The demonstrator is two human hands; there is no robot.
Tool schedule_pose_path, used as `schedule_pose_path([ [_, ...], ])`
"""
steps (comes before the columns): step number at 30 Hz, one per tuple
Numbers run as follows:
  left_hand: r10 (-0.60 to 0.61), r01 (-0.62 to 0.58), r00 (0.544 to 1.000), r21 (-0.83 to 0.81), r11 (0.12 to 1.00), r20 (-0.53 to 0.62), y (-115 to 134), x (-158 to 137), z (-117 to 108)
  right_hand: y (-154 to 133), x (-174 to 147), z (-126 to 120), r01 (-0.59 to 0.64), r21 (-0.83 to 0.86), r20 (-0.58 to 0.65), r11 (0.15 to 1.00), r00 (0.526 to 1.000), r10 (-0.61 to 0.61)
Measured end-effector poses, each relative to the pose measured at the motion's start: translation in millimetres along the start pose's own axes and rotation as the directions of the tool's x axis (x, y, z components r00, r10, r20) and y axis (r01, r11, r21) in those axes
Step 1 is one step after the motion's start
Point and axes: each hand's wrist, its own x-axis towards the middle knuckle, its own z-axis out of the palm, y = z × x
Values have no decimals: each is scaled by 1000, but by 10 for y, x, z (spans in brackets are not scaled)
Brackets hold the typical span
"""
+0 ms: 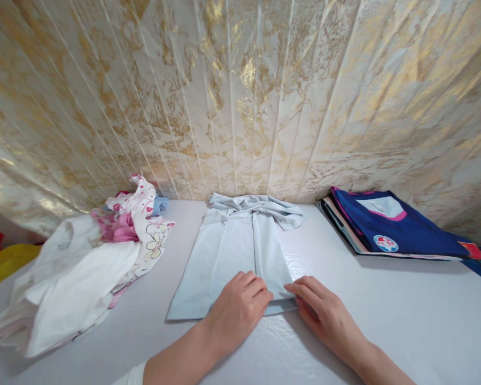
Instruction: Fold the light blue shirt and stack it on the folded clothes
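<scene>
A pale blue shirt [236, 246] lies on the table with its sides folded inward and its far end bunched up in loose folds. My left hand [240, 302] is closed on the near hem, right of its middle, with the fingers curled over the cloth. At the hem's right corner, my right hand [320, 305] pinches the fabric between thumb and fingers. Between the two hands the upper layer sits slightly back from the lower one, so a darker strip of the under layer shows. My left fingertips are partly hidden behind the knuckles.
On the left lies a loose heap of white and pink clothes [84, 283]. A stack of folded garments [404, 224], dark blue on top, rests at the right. Behind the white table [385, 310] hangs a gold-patterned curtain [240, 107]. Something yellow [10, 262] shows at the far left.
</scene>
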Motion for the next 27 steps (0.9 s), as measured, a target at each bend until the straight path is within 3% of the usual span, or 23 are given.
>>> schedule_pose_path([
  [7, -69, 68, 997, 13, 998, 31, -11, -23, 70, -28, -13, -23, -1, -61, 75, 998, 997, 5],
  [18, -90, 90, 995, -10, 996, 45, -15, -22, 88, -46, 3, -22, -16, 5, 60, 1000, 998, 16],
  [24, -40, 40, 999, -8, 999, -26, 43, -46, 65, -83, 11, -60, 8, 43, 48, 999, 999, -10],
  [27, -1, 0, 1000, 64, 998, 15, 104, -66, 40, -106, 18, -76, 15, 57, 63, 998, 998, -19],
])
